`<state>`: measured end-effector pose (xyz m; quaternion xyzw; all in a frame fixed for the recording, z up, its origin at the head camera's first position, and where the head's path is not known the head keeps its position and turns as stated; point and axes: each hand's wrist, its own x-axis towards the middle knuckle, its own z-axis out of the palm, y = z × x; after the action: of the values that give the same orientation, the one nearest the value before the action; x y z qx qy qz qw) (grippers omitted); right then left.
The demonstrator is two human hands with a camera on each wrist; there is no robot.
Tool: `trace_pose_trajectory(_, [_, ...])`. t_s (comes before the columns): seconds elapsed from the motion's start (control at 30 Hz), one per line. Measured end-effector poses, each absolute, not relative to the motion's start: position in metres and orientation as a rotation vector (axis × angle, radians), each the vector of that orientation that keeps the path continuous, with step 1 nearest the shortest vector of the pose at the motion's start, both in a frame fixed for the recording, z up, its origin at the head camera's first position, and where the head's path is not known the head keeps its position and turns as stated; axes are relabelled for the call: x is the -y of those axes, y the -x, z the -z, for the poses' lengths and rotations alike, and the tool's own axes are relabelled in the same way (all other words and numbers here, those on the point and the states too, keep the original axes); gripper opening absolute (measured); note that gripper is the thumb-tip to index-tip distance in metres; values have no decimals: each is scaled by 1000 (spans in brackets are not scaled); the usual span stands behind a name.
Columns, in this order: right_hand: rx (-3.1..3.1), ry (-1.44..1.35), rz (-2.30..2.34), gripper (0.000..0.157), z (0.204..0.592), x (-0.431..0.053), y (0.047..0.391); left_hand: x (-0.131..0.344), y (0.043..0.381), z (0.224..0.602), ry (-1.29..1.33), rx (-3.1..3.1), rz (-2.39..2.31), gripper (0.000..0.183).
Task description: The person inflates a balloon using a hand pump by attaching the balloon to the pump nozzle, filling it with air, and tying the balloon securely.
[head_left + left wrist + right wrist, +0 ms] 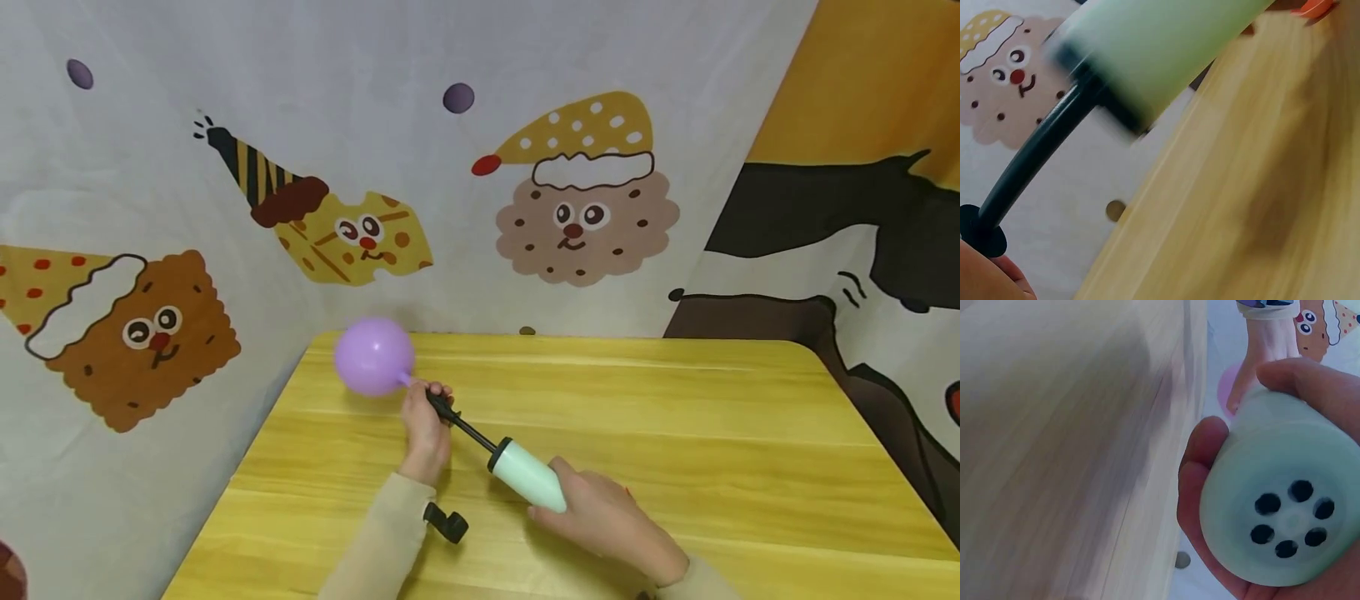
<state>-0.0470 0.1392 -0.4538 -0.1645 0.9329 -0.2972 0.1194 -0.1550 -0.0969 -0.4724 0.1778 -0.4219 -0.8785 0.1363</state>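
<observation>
We clamp left hand (425, 427) and right hand (603, 515) on the mint-green cylindrical pump (525, 475), seemingly to steady the round purple balloon (374, 357).

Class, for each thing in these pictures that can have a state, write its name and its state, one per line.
Balloon: inflated, round.
Pump: drawn out, black rod showing.
Left hand: gripping the pump's narrow black end.
Right hand: wrapped round the pump's pale green body.

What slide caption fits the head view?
Left hand at the neck of a purple balloon, right hand gripping a mint-green pump.
</observation>
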Motion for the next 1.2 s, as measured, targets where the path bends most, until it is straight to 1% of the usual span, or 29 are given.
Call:
trace_pose_trajectory(0.13, [-2728, 453, 900, 58, 453, -127, 55, 82, 149, 473, -501, 1230, 2574, 30])
trace_pose_trajectory(0.33, [-2718, 463, 962, 55, 450, -117, 67, 64, 142, 474, -475, 1289, 2627, 27])
trace_pose_trajectory(0.53, [-2666, 405, 1005, 60, 451, -115, 66, 68, 146, 475, -464, 1312, 2648, 22])
trace_pose_trajectory(0.7, [-2699, 411, 995, 65, 452, -116, 64, 74, 150, 476, -455, 1312, 2653, 20])
trace_pose_trajectory(0.8, [-2713, 417, 987, 66, 451, -116, 64, 74, 151, 477, -475, 1301, 2642, 23])
trace_pose_trajectory(1.0, [-2748, 407, 972, 66, 450, -116, 64, 68, 158, 476, -510, 1222, 2570, 34])
trace_pose_trajectory(1.2, [-2784, 424, 926, 65, 452, -120, 60, 77, 165, 474, -571, 1146, 2517, 35])
